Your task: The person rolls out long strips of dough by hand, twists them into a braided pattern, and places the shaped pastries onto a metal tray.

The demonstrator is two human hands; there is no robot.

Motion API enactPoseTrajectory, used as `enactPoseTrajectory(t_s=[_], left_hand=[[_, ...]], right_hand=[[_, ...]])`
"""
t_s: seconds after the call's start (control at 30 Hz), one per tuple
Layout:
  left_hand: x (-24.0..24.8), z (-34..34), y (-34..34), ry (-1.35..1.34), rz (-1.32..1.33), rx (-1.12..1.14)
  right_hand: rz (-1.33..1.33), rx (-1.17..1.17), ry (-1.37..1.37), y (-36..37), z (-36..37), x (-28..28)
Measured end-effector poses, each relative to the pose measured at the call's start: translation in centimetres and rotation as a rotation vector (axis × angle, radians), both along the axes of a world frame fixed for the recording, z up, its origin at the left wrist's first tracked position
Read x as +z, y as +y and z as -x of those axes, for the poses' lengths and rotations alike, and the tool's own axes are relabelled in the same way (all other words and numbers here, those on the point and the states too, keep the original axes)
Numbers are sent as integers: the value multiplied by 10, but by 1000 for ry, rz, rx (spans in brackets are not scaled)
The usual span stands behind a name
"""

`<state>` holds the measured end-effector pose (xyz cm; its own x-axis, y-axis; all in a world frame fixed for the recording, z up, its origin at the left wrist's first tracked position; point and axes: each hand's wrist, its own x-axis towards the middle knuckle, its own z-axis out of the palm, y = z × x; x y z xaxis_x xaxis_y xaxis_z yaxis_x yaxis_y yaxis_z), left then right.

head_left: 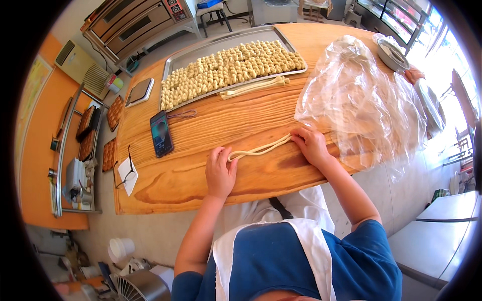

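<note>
A long pale dough rope (pixel 261 148), folded into two strands, lies on the wooden table (pixel 211 125) between my hands. My left hand (pixel 220 170) presses flat on its looped left end. My right hand (pixel 311 144) rests on the right end, fingers over the strands, beside a crumpled clear plastic sheet (pixel 359 103). Behind them, a metal tray (pixel 201 50) holds several rows of twisted dough pieces (pixel 231 70). Two more dough ropes (pixel 256 86) lie along the tray's front edge.
A phone (pixel 161 133) with a lit screen lies left of my hands, glasses on a paper (pixel 127 173) at the table's left edge. A small scale (pixel 139 92) sits by the tray. A metal bowl (pixel 392 54) is at the far right. Ovens (pixel 135 22) stand behind.
</note>
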<state>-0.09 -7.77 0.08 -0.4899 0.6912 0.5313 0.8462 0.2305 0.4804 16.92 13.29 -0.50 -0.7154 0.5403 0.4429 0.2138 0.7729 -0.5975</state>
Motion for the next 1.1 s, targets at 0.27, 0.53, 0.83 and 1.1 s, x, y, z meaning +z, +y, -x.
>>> enactPoseTrajectory(t_s=[0.27, 0.53, 0.83, 1.1], left_hand=[[-4, 7, 7, -3, 53, -13], [-11, 29, -35, -1523, -571, -325], [-4, 66, -116, -1222, -205, -72], [-22, 45, -67, -635, -64, 92]], right_hand=[[32, -77, -62, -1, 8, 17], [-79, 18, -102, 3, 6, 3], [-34, 116, -92, 15, 44, 36], [-241, 103, -267, 46, 167, 20]])
